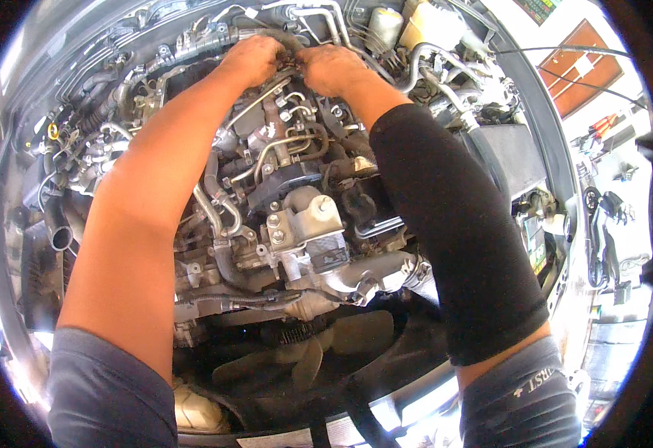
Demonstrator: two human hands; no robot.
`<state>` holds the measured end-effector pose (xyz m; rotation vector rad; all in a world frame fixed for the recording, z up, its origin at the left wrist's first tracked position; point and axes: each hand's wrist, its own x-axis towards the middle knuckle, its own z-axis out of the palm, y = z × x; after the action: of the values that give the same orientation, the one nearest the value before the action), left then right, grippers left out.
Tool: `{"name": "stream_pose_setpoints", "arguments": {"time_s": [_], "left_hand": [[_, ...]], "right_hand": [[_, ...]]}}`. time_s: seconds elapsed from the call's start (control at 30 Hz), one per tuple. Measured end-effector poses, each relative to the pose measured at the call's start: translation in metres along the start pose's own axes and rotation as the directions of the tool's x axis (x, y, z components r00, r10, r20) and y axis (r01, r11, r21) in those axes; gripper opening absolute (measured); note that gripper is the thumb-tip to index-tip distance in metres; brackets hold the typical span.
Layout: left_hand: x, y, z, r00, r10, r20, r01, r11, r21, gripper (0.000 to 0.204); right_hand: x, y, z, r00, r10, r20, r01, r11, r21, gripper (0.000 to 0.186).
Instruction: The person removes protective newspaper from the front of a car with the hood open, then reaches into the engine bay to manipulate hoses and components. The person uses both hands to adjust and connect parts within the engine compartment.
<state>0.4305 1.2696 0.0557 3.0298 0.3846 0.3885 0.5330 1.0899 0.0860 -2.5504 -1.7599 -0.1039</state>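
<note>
Both my arms reach deep into an open car engine bay (296, 216). My left hand (254, 58) and my right hand (332, 67) meet at the far side of the engine, fingers curled on a black hose (285, 37) and the small metal fittings under it. Whatever lies under the fingers is hidden. A black sleeve (453, 231) covers my right forearm; my left forearm is bare. Thin metal pipes (282, 145) run just below the hands.
A fan (319, 347) sits low at the front of the bay. A pale fluid reservoir (427, 22) stands at the back right, a black box (509, 153) at the right. Hoses and wiring crowd the left side (87, 127). Tools hang on a wall far right (607, 216).
</note>
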Motion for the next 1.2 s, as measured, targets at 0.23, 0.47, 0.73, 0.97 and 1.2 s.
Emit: {"name": "stream_pose_setpoints", "arguments": {"time_s": [0.23,0.47,0.73,0.97,1.2], "left_hand": [[0.004,-0.006,0.005,0.997,-0.037,-0.07,0.028,0.991,-0.129,0.041],[-0.004,-0.003,0.0,1.0,0.013,0.007,-0.012,0.994,-0.112,0.041],[-0.004,-0.005,0.0,1.0,0.006,-0.017,-0.008,0.995,-0.098,0.037],[-0.008,-0.001,-0.005,0.999,-0.033,-0.03,0.026,0.98,-0.198,0.037],[-0.005,0.001,-0.009,0.998,-0.062,-0.029,0.055,0.98,-0.192,0.032]], "right_hand": [[-0.01,0.01,-0.019,0.98,0.2,-0.006,-0.199,0.976,0.085,0.04],[-0.013,0.012,-0.022,0.953,0.303,-0.025,-0.299,0.948,0.111,0.037],[-0.015,0.01,-0.021,0.93,0.362,-0.054,-0.354,0.928,0.12,0.035],[-0.016,0.006,-0.021,0.926,0.372,-0.06,-0.366,0.926,0.087,0.035],[-0.017,0.006,-0.021,0.922,0.38,-0.08,-0.367,0.92,0.142,0.035]]}}
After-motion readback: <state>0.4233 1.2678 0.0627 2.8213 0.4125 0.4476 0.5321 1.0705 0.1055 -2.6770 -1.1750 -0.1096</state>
